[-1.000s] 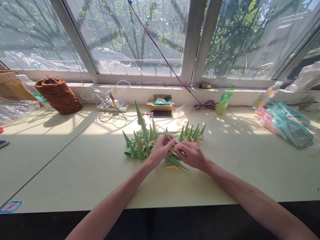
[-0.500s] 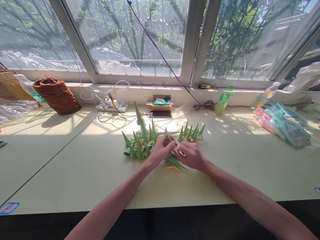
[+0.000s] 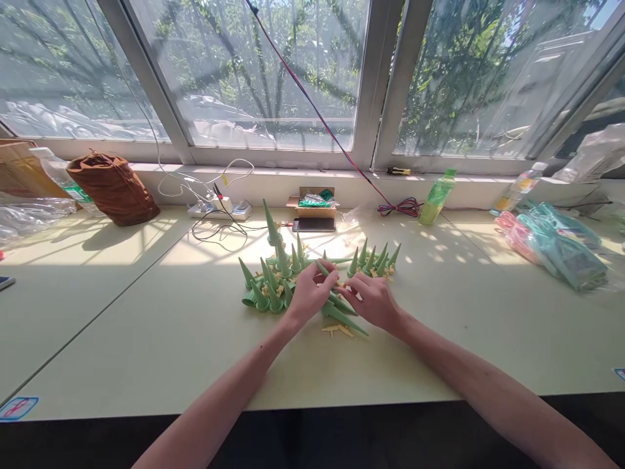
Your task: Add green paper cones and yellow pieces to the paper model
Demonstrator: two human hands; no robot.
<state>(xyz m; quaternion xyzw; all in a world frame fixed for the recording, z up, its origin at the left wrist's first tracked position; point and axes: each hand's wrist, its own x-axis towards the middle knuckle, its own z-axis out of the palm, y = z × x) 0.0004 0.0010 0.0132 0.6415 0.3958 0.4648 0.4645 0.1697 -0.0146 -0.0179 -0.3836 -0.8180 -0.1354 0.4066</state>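
Between the fingers of my left hand (image 3: 312, 290) is a green cone (image 3: 323, 268), its tip slanting up and left. My right hand (image 3: 374, 299) pinches a small yellow piece (image 3: 340, 284) at the cone's wide end; whether the two are joined is hard to see. Below the hands lie more green cones (image 3: 346, 319) on their sides, with loose yellow T-shaped pieces (image 3: 336, 330) in front. Left of my left hand stands a cluster of upright green cones (image 3: 275, 299) with yellow pieces among them. Another group of upright cones (image 3: 368, 262) is behind my right hand.
Behind the cones are a phone (image 3: 314, 225) and a small open box (image 3: 316, 210). A power strip with cables (image 3: 219, 210) and a brown pouch (image 3: 113, 189) are at the back left. A green bottle (image 3: 437, 197) and bagged pink and teal items (image 3: 556, 244) lie to the right.
The cone in my left hand has tilted further left and lower. My right fingers have shifted slightly, so the yellow piece between the hands shows more clearly.
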